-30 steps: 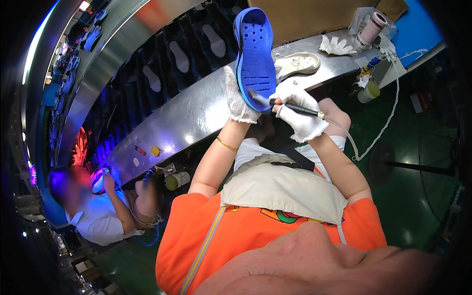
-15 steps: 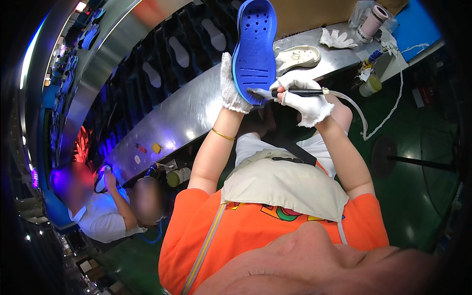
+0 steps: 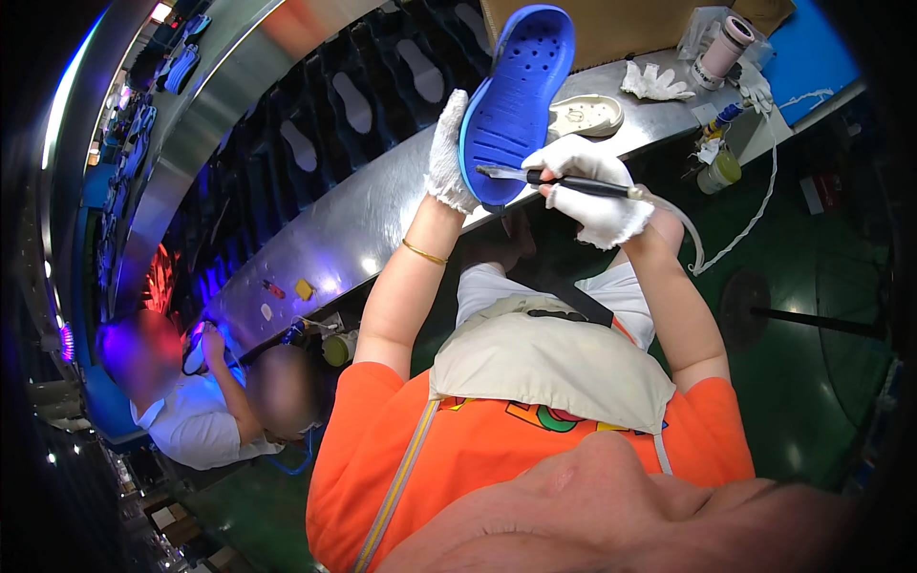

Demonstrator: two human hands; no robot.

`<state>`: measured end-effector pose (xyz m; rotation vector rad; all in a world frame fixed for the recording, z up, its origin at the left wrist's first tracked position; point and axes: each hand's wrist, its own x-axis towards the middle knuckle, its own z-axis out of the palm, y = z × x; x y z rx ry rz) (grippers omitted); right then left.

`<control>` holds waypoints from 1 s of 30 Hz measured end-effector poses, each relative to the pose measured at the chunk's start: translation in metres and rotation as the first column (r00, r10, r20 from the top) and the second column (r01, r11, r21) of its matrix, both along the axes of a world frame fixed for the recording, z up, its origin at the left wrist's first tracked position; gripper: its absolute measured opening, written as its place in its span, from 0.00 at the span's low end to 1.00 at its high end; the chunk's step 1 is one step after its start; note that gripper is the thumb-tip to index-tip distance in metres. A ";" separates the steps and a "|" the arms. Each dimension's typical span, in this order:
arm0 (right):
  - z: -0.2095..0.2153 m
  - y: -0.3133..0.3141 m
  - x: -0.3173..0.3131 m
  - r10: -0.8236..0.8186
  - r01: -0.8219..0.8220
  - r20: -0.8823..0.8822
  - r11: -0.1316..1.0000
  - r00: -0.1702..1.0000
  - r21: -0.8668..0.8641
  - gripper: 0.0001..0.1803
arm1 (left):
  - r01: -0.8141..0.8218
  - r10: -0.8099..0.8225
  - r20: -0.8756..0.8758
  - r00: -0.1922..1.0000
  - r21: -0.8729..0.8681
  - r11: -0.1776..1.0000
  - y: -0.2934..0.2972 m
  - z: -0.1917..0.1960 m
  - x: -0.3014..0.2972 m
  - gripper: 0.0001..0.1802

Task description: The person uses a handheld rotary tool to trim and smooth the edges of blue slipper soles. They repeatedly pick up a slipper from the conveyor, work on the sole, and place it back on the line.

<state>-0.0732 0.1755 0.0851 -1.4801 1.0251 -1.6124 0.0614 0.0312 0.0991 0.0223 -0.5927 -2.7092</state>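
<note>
My left hand (image 3: pixel 447 158), in a white knit glove, is closed along the left edge of a blue clog (image 3: pixel 516 95). Small holes dot its far end, and slots run across the nearer part. A brush (image 3: pixel 573 181) with a black handle is gripped in my gloved right hand (image 3: pixel 597 196), whose bare fingertips show. Its flat tip touches the clog's near end, just below the slots. From the handle's back end a pale tube (image 3: pixel 690 224) hangs down to the right. Beyond the clog, a cream shoe (image 3: pixel 585 116) lies on the metal bench (image 3: pixel 373 201).
White gloves (image 3: pixel 657 80) and a pink bottle (image 3: pixel 724 48) sit on the bench's right end. Behind the bench runs a dark conveyor with grey soles (image 3: pixel 353 102). A lidded jar (image 3: pixel 718 170) hangs beside the bench end. Two people (image 3: pixel 205 411) are at the left.
The blue clog has shifted right and its far end leans more to the right. My left hand moved slightly up and left. The brush tip moved slightly up along the clog.
</note>
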 end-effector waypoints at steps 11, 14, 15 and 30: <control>0.010 -0.012 -0.010 0.211 -0.082 -0.347 0.933 0.914 0.350 0.08 | 0.168 -0.073 0.411 0.909 -0.201 0.965 -0.013 -0.005 -0.008 0.25; 0.017 -0.010 -0.020 0.255 -0.154 -0.246 0.917 0.935 0.368 0.06 | 0.212 -0.047 0.449 0.892 -0.325 0.922 -0.004 0.003 -0.009 0.25; 0.025 -0.006 -0.021 0.233 -0.120 -0.225 0.898 0.946 0.424 0.06 | 0.230 -0.068 0.451 0.890 -0.316 0.921 -0.007 -0.002 -0.009 0.25; 0.026 -0.003 -0.041 0.168 -0.116 -0.197 0.961 0.966 0.251 0.07 | 0.422 -0.209 0.527 0.824 -0.323 0.847 -0.018 0.000 -0.006 0.31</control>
